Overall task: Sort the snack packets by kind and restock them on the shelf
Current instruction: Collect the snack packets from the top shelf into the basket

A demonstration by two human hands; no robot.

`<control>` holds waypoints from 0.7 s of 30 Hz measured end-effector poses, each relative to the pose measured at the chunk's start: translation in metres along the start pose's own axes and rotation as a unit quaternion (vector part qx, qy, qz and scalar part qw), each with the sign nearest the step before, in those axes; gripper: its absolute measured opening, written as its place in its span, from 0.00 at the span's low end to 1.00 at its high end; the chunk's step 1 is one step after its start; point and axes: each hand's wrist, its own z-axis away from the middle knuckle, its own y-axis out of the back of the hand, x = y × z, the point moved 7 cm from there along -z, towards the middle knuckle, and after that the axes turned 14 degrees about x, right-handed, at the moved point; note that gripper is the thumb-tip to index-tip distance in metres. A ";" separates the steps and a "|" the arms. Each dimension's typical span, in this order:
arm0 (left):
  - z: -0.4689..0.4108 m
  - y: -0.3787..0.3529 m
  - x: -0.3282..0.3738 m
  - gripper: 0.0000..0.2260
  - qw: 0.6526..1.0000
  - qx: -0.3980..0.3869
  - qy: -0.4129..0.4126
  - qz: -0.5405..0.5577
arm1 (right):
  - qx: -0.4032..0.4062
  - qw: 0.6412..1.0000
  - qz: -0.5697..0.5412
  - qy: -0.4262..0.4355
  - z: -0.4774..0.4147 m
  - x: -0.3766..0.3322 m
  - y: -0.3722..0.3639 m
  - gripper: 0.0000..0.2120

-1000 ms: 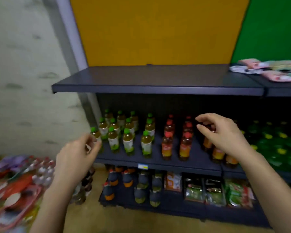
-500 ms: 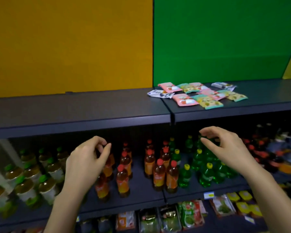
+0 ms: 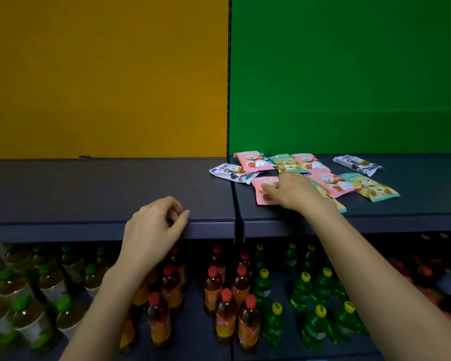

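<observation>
Behind the shelf [image 3: 89, 188] stand a yellow panel [image 3: 104, 74] and a green panel [image 3: 349, 74]. Below the shelf, the forearms partly block rows of bottles [image 3: 225, 308]. Snack packets [image 3: 331, 185] lie scattered on its right half. There the right hand [image 3: 294, 194] lies flat on a pink packet [image 3: 261, 182], half covering it. The left hand [image 3: 154, 230], loosely curled and empty, is at its front edge.

The right hand [image 3: 294, 194] has gone up from in front of the bottles [image 3: 225, 308] onto the top shelf [image 3: 89, 188], and its fingers now lie on a pink packet [image 3: 264, 182] at the near left of the scattered snack packets [image 3: 331, 183]. The left hand [image 3: 154, 227] has risen too, from bottle height to the shelf's front edge, fingers loosely curled and holding nothing. The view has swung right and upward, so the packets are now close.
</observation>
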 end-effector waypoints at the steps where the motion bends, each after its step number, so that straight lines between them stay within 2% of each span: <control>1: -0.006 -0.007 0.001 0.07 1.000 -0.006 0.002 -0.005 | -0.023 0.999 0.024 -0.006 -0.008 -0.001 -0.008 0.27; 3: -0.017 -0.021 0.003 0.07 1.000 -0.020 0.006 -0.014 | -0.053 0.996 0.070 -0.004 -0.022 -0.005 -0.021 0.31; 5: -0.029 -0.034 0.006 0.07 0.999 -0.036 0.006 -0.022 | -0.065 0.995 0.082 -0.001 -0.032 -0.008 -0.026 0.29; 9: -0.053 -0.070 0.012 0.12 0.994 -0.093 -0.005 -0.061 | -0.075 0.997 0.012 -0.023 -0.043 -0.008 -0.026 0.25; 14: -0.082 -0.127 0.013 0.25 0.969 -0.205 -0.004 -0.137 | -0.076 0.996 -0.042 -0.031 -0.050 -0.006 -0.030 0.21; 16: -0.094 -0.144 0.013 0.28 0.962 -0.225 0.014 -0.152 | -0.045 0.995 -0.087 -0.025 -0.051 -0.001 -0.026 0.17; 21: -0.116 -0.180 0.015 0.38 0.952 -0.248 0.093 -0.153 | 0.068 0.973 -0.208 -0.073 -0.046 0.025 0.000 0.24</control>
